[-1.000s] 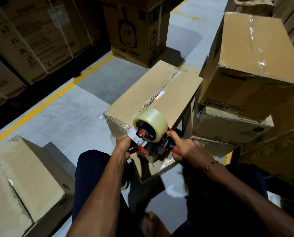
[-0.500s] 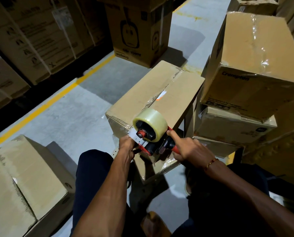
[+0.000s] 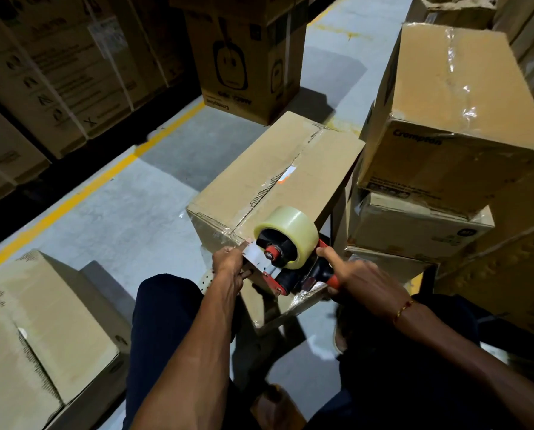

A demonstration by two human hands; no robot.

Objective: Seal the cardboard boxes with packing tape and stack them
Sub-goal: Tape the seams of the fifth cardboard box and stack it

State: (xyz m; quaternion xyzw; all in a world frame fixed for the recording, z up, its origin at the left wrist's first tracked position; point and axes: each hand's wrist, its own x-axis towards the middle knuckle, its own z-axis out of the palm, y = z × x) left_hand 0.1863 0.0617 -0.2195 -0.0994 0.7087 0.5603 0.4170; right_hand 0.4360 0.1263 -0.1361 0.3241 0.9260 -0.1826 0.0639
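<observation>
A brown cardboard box stands on the floor in front of my knees, its two top flaps meeting along a centre seam. A red and black tape dispenser with a clear tape roll sits at the box's near top edge. My right hand grips its handle, index finger stretched along the frame. My left hand presses on the near face of the box beside the dispenser's metal blade plate, fingers on the tape end. The box's near face below is partly hidden by both hands.
A stack of taped boxes rises close on the right. Another closed box lies at lower left. A printed carton stands behind, and strapped cartons line the far left beyond a yellow floor line.
The dispenser and both hands have shifted slightly up toward the box's near top edge. The box has not moved.
</observation>
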